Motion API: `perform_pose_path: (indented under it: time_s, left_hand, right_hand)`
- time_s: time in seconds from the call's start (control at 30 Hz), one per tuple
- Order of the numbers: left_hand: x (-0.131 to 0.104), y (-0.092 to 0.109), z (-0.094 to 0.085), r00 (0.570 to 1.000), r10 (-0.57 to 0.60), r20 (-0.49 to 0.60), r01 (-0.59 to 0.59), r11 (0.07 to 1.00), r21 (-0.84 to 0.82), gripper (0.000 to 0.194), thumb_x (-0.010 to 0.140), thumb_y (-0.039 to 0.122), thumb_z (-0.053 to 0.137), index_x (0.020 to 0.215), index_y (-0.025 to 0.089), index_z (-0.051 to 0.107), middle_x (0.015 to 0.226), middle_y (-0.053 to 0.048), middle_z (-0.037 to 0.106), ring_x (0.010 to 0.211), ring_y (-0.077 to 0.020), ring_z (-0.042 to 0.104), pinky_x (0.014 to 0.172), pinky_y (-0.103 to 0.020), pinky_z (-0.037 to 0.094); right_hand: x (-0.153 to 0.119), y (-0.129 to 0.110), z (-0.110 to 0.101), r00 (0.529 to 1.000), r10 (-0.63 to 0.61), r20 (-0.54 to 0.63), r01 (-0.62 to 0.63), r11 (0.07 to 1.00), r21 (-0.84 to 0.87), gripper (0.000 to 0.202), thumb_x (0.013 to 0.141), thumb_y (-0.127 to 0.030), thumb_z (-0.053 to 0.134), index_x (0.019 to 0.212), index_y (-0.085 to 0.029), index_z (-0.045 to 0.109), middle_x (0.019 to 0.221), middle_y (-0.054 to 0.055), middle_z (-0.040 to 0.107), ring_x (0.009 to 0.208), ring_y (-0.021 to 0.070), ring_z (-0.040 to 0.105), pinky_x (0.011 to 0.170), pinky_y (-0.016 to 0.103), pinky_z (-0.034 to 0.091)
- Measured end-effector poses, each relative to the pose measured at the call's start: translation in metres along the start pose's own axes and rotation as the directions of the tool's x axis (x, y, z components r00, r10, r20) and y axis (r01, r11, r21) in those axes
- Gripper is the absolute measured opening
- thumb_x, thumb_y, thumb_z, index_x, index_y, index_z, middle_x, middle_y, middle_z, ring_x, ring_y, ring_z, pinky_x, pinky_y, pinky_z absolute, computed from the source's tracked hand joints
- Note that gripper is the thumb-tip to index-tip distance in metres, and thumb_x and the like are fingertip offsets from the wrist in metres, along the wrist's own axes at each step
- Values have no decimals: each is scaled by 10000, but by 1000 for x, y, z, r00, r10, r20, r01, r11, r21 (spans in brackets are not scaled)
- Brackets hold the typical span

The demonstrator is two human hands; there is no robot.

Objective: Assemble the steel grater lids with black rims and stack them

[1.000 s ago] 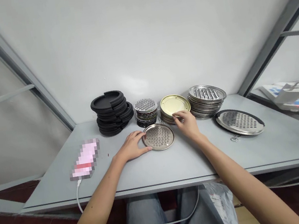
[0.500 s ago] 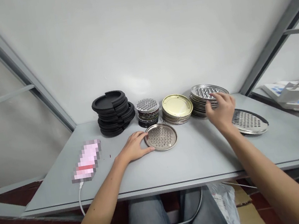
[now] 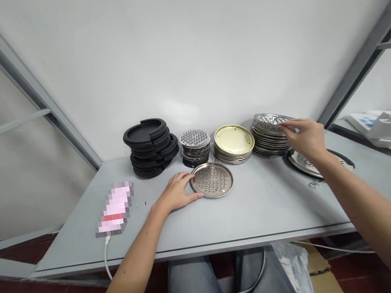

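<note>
On the table before me lies a round silver grater plate (image 3: pixel 213 181) with a raised rim. The thumb and fingers of my left hand (image 3: pixel 176 192) are closed around its left edge. Over at the right stack of metal discs (image 3: pixel 269 143), my right hand (image 3: pixel 304 138) pinches the rim of the top perforated grater disc (image 3: pixel 269 121), which sits slightly tilted. Just below my right forearm lies a dark-edged oval grater (image 3: pixel 304 163), partly covered by the arm.
Along the wall stand black round rings (image 3: pixel 147 146), a short pile of small grater discs (image 3: pixel 194 139) and pale gold lids (image 3: pixel 234 139). A blurred phone (image 3: pixel 116 206) with a white cable (image 3: pixel 106 259) lies left. White boxes (image 3: pixel 382 129) sit beyond the right frame.
My right hand has moved right and closed on the top disc's rim, which has tilted. My left hand and the grater plate stay in place. The view has shifted slightly.
</note>
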State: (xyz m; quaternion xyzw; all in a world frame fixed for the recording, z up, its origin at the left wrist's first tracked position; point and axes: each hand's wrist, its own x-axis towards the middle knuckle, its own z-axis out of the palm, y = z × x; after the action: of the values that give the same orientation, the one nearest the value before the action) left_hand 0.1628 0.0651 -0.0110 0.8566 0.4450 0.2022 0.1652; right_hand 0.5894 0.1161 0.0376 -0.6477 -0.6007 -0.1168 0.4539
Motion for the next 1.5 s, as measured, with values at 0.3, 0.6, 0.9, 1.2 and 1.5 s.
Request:
perform_pose_path:
  time_s: [0.3, 0.6, 0.9, 1.2, 1.5]
  left_hand:
    - [-2, 2, -2, 1000, -7, 2, 8, 1000, -11, 687, 772, 629, 650, 1325, 239, 526, 1371, -104, 505, 1262, -308, 468, 1091, -444, 360]
    - [-1, 2, -2, 1000, -4, -4, 4, 1000, -14, 677, 770, 618, 661, 1319, 243, 530, 1361, -103, 512, 1253, -310, 473, 1089, -454, 359]
    - [-1, 3, -2, 1000, 2, 8, -2, 1000, 5, 682, 784, 635, 634, 1324, 234, 523, 1365, -107, 505, 1262, -307, 463, 1093, -446, 356]
    - [-1, 5, -2, 1000, 5, 3, -5, 1000, 2, 659, 790, 607, 645, 1315, 224, 533, 1368, -114, 505, 1262, -309, 468, 1091, -451, 363]
    - [-3, 3, -2, 1000, 13, 0, -13, 1000, -15, 668, 801, 606, 634, 1338, 228, 515, 1392, -119, 495, 1286, -309, 460, 1095, -450, 359]
  right_hand:
    - [18, 4, -17, 977, -116, -180, 141, 981, 133, 202, 829, -344, 634, 871, -198, 767, 922, 75, 761, 929, 215, 692, 896, 317, 515]
    - [6, -13, -13, 991, -24, -133, 54, 973, 223, 129, 820, -269, 655, 862, -202, 758, 955, 90, 756, 938, 223, 695, 902, 325, 509]
    - [-17, -6, -3, 997, -80, -8, 80, 985, 152, 148, 829, -301, 608, 857, -212, 722, 957, 95, 741, 904, 229, 670, 876, 340, 487]
    - [-19, -12, -2, 985, -175, -1, 175, 982, 66, 149, 835, -302, 579, 838, -215, 699, 895, 90, 728, 865, 240, 648, 842, 359, 477]
    - [-5, -4, -5, 966, -256, 16, 257, 965, -55, 227, 885, -327, 533, 985, -222, 708, 970, 113, 711, 910, 251, 623, 834, 356, 460]
